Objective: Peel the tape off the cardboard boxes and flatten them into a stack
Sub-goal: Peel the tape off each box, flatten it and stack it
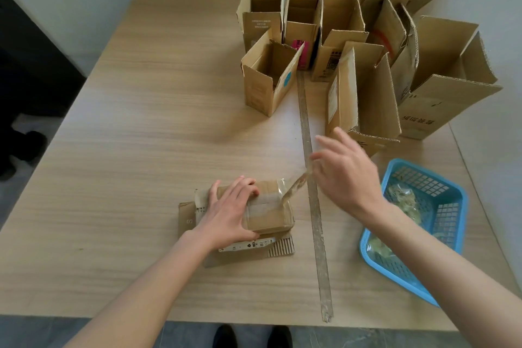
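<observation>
- My right hand [343, 171] pinches the free end of a clear tape [295, 185] strip, fingers blurred; the strip runs down-left to the box [268, 213].
- My left hand [230, 210] lies on the box, fingers spread and bent over its far edge, thumb along the near side, pressing it down.
- The box is near the front edge of the table [141, 121], atop flattened cardboard [243, 256], its long axis left to right.
- Just right of it, a long tape strip [313, 198] is stuck to the table, running front to back under my right hand.
- Farther right, a blue basket [452, 223] with wadded tape sits at the table's right edge.
- Open boxes [339, 37] crowd the far right; the nearest stands just beyond my right fingers.
- The left half of the table offers open room.
</observation>
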The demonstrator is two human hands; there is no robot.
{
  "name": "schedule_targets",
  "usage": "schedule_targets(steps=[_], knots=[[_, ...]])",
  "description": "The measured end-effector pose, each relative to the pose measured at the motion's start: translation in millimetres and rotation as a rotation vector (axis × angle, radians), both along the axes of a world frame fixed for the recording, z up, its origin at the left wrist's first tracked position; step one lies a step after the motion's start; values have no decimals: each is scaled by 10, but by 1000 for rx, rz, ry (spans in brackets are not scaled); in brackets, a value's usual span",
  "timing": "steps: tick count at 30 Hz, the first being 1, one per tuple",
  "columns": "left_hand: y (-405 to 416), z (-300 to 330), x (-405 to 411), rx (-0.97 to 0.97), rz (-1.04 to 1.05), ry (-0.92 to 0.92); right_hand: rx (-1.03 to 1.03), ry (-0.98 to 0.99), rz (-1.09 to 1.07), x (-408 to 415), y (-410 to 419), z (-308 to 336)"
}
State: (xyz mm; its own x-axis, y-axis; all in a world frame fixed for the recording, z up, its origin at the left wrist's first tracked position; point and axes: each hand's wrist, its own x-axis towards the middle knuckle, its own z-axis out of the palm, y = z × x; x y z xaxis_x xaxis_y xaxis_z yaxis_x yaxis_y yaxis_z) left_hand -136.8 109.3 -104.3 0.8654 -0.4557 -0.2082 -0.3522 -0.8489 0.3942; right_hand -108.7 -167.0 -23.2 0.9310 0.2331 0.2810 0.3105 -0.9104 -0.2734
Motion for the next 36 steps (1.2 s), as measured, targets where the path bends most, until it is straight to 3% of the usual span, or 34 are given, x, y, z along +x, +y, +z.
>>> schedule_targets(steps=[2,4,6,8,10,21,30,36], knots=[[3,0,-1,6,-1,3,17,-57,-144,84,-120,92],[-11,-1,-4,10,1,1,-20,-142,-95,79,-179,123],[-26,-3,-7,10,8,-6,-10,-108,215,-41,-57,80],[-27,-4,-9,4,13,-6,-64,88,553,-257,164,-80],[-13,-8,-6,-10,9,-11,-181,190,706,-426,297,-321],[11,28,5,-4,-6,14,-279,189,704,-272,262,-513],[47,29,68,-37,-10,55,-146,353,745,-250,215,-503],[66,72,120,64,-131,45,-189,356,836,-291,266,-578]])
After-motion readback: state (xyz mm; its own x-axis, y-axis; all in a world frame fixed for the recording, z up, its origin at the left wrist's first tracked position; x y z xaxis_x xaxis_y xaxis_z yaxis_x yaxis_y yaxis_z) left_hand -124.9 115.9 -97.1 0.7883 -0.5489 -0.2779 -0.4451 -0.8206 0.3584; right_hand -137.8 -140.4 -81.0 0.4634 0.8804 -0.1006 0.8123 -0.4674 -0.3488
